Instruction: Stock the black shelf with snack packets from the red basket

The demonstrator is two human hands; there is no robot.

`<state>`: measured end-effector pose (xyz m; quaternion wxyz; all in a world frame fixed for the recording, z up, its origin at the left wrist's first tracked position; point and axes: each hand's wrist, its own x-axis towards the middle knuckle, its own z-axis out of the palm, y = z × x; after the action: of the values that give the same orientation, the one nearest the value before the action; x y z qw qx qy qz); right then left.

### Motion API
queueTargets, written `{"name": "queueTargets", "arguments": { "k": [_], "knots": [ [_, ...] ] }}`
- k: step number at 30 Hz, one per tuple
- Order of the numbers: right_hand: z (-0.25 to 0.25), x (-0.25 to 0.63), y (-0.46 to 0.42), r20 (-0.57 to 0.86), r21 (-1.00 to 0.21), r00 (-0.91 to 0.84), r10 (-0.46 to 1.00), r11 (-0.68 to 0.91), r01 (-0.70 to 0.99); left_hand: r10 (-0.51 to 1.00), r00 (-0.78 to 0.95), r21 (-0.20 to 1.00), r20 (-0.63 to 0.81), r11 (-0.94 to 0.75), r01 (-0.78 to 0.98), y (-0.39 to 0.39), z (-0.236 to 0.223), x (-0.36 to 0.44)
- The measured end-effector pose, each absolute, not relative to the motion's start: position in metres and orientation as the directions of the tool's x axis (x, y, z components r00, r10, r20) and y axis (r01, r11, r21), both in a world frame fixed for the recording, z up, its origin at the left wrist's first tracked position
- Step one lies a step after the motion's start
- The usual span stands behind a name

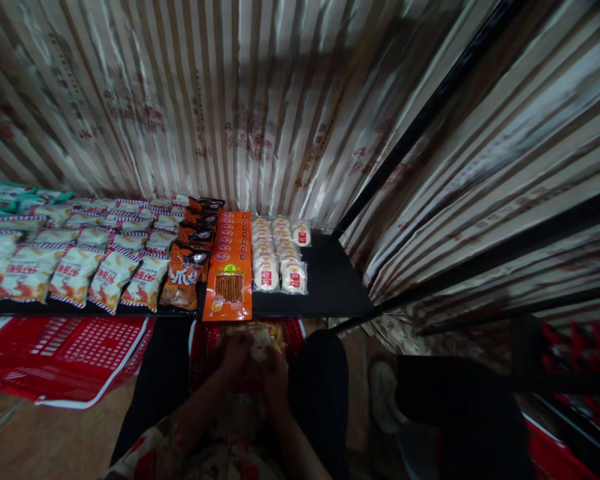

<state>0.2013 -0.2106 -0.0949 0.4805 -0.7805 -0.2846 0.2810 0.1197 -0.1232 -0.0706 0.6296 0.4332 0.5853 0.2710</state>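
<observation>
Low between the person's knees, in deep shade, my left hand [236, 353] and my right hand [274, 373] come together around a pale, round wrapped snack [259, 349]. It resembles the wrapped white round crackers [294, 277] stacked in short rows on the black shelf [330, 280] above. My fingers appear closed on it, though darkness blurs their outline. Under the hands is a red basket [300, 327] with shiny yellowish packets [276, 333] in it. Nearest on the shelf, orange packs of brown sticks [229, 267] overlap in a row, the front one reaching the edge.
Left of these stand orange-black snack bags [181, 277], many white snack bags [70, 273] and green bags [17, 193]. Black rack poles [405, 153] and a striped curtain [280, 87] border the shelf. A red basket [95, 353] sits below left; another person's leg [460, 400] is at right.
</observation>
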Motion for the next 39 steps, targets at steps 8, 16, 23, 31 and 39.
{"name": "queueTargets", "arguments": {
  "k": [8, 16, 23, 31, 39],
  "knots": [
    [-0.078, 0.203, -0.214, -0.042, -0.842, 0.615, 0.788, -0.359, 0.402, 0.872, 0.173, 0.87, -0.458, 0.399, 0.29, -0.128, -0.061, 0.118],
    [-0.048, 0.199, -0.219, -0.104, -0.883, 0.571, 0.814, -0.34, 0.323, 0.891, 0.183, 0.863, -0.415, 0.321, 0.389, -0.135, -0.036, 0.123],
    [-0.032, 0.203, -0.222, -0.142, -0.897, 0.524, 0.84, -0.333, 0.29, 0.895, 0.319, 0.912, -0.311, 0.188, 0.364, -0.145, -0.009, 0.129],
    [-0.033, 0.215, -0.222, -0.224, -0.944, 0.518, 0.825, -0.316, 0.096, 0.904, 0.346, 0.921, -0.253, 0.116, 0.371, -0.143, -0.008, 0.129],
    [-0.02, 0.218, -0.222, -0.291, -0.957, 0.515, 0.806, -0.245, -0.158, 0.924, 0.335, 0.926, -0.185, 0.05, 0.373, -0.144, -0.005, 0.128]
  ]
}}
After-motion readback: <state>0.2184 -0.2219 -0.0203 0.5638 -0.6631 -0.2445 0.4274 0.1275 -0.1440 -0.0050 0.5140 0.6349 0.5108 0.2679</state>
